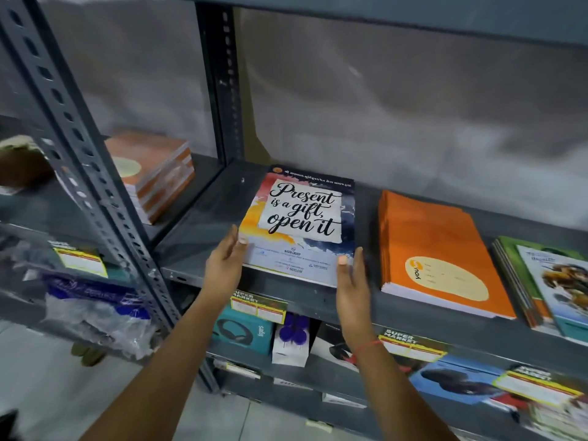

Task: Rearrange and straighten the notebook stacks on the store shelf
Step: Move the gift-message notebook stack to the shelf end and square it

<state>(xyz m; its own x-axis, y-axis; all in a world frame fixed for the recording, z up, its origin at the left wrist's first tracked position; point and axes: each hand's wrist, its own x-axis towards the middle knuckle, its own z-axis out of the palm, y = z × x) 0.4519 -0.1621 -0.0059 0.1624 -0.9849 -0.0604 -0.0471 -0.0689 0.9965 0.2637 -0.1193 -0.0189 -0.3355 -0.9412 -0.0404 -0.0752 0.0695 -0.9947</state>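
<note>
A stack of notebooks with a colourful "Present is a gift, open it" cover (pixel 302 218) lies on the grey metal shelf (pixel 203 218), its near edge at the shelf's front lip. My left hand (pixel 224 262) holds its near left corner, thumb on the cover. My right hand (pixel 351 281) grips the near right corner the same way. To the right lies an orange notebook stack (pixel 436 246), slightly fanned. Further right, a green and blue picture-cover stack (pixel 547 281) is cut off by the frame edge.
On the neighbouring rack to the left sits another orange notebook stack (pixel 152 173) behind a perforated upright post (pixel 95 173). Below the shelf are boxed headphones (pixel 241 332), small boxes and yellow price labels (pixel 257 307). Plastic-wrapped goods (pixel 95 310) lie lower left.
</note>
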